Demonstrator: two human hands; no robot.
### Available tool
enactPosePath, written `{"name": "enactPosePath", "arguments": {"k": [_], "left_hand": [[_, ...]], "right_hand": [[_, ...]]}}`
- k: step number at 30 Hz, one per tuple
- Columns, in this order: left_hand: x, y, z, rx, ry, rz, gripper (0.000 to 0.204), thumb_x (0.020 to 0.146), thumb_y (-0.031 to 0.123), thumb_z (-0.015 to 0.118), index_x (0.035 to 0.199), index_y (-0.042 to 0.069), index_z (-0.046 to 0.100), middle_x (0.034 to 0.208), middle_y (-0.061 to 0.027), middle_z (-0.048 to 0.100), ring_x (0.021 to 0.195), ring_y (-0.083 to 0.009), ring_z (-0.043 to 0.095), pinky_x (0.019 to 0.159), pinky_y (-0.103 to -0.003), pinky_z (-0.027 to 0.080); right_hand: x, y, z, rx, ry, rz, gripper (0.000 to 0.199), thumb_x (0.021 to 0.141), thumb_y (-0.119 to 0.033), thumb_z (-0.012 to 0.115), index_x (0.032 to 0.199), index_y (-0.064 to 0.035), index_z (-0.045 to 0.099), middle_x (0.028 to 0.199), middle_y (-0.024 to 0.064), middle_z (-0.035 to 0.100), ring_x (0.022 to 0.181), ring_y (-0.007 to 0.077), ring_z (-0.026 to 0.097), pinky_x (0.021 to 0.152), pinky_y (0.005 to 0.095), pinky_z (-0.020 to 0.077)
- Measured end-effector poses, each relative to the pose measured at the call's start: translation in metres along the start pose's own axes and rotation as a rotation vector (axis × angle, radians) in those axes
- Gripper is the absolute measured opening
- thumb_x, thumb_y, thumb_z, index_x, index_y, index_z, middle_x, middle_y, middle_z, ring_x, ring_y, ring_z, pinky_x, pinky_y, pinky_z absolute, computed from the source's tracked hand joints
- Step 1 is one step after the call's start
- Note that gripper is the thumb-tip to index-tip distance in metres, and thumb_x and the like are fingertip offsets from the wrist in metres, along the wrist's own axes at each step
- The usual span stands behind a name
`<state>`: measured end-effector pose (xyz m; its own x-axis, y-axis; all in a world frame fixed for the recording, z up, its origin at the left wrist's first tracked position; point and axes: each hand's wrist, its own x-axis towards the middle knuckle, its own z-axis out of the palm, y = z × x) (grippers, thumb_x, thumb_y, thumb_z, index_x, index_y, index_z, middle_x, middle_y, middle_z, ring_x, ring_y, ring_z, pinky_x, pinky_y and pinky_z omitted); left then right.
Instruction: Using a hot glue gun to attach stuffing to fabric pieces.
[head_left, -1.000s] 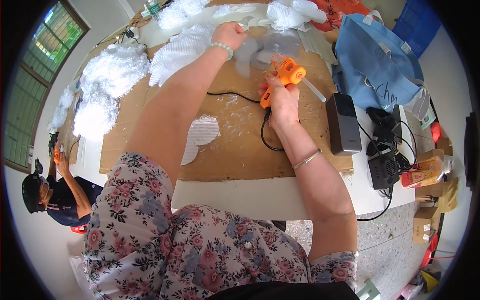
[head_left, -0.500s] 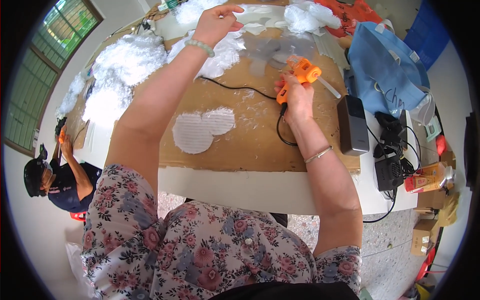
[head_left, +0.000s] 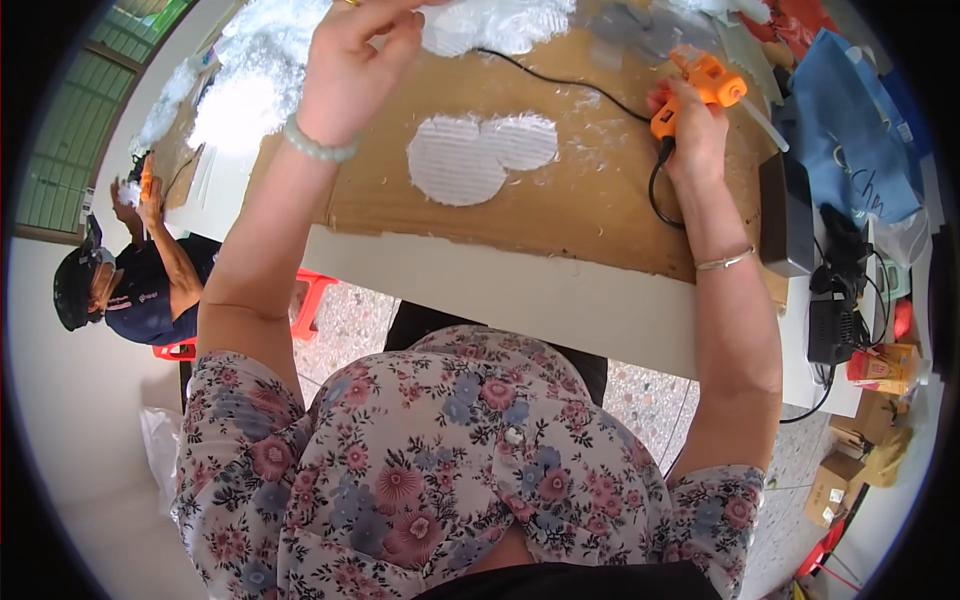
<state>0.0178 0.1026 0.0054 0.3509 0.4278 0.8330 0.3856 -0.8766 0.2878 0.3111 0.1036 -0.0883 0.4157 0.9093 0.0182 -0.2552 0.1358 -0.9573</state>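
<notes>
On the cardboard-covered tabletop [head_left: 600, 215], your right hand [head_left: 690, 125] stays wrapped around the orange glue gun [head_left: 700, 85]. Your left hand [head_left: 355, 60] has swung left, fingers pinched near white fluff [head_left: 250, 95]. The white shaped piece [head_left: 475, 160] lies between both hands, nearer you.

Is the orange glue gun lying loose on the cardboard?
No, the right hand grips the orange glue gun by its handle, holding it up above the brown cardboard sheet.
</notes>
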Motion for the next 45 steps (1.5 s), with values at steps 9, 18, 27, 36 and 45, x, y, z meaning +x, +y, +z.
{"name": "enactPosePath", "arguments": {"k": [9,18,27,36,45], "left_hand": [[-0.066,0.023,0.044,0.468,-0.416,0.336,0.02,0.066,0.006,0.057,0.086,0.01,0.06,0.076,-0.0016,0.056,0.067,-0.0191,0.057,0.052,-0.029,0.047],[-0.089,0.014,0.032,0.258,-0.482,0.066,0.014,0.074,0.016,0.066,0.084,0.01,0.058,0.081,-0.0043,0.058,0.069,-0.0214,0.058,0.055,-0.034,0.047],[-0.09,0.001,-0.026,0.245,-0.399,-0.265,0.023,0.072,0.021,0.071,0.09,0.009,0.062,0.074,-0.0071,0.06,0.071,-0.0242,0.059,0.065,-0.035,0.047],[-0.093,0.001,-0.023,0.262,-0.651,-0.17,0.046,0.062,0.022,0.079,0.102,0.01,0.059,0.098,-0.0081,0.063,0.093,-0.0282,0.058,0.076,-0.036,0.047],[-0.098,0.002,-0.009,0.272,-0.688,-0.152,0.051,0.057,0.023,0.081,0.101,0.012,0.059,0.101,-0.0074,0.062,0.095,-0.028,0.057,0.079,-0.036,0.046]], "right_hand": [[-0.005,0.014,-0.006,0.067,0.018,-0.004,0.024,0.086,-0.008,0.053,0.105,0.0064,0.05,0.091,0.0145,0.06,0.076,0.0226,0.061,0.068,0.0298,0.0526],[-0.015,0.009,0.014,0.099,-0.009,0.018,0.024,0.086,-0.008,0.054,0.106,0.0063,0.051,0.092,0.0149,0.06,0.078,0.0224,0.061,0.068,0.0295,0.0531],[-0.027,0.01,0.005,0.092,-0.02,-0.004,0.024,0.087,-0.009,0.055,0.107,0.0041,0.054,0.093,0.0129,0.062,0.079,0.0189,0.061,0.071,0.0276,0.0524],[-0.039,0.007,0.003,0.054,0.041,-0.018,0.023,0.088,-0.009,0.053,0.105,0.0053,0.052,0.092,0.0129,0.06,0.075,0.0182,0.059,0.07,0.0286,0.0513],[-0.03,0.021,-0.011,0.068,0.021,0.005,0.024,0.088,-0.01,0.054,0.107,0.0044,0.055,0.093,0.0118,0.062,0.08,0.0174,0.061,0.071,0.0264,0.0528]]}}
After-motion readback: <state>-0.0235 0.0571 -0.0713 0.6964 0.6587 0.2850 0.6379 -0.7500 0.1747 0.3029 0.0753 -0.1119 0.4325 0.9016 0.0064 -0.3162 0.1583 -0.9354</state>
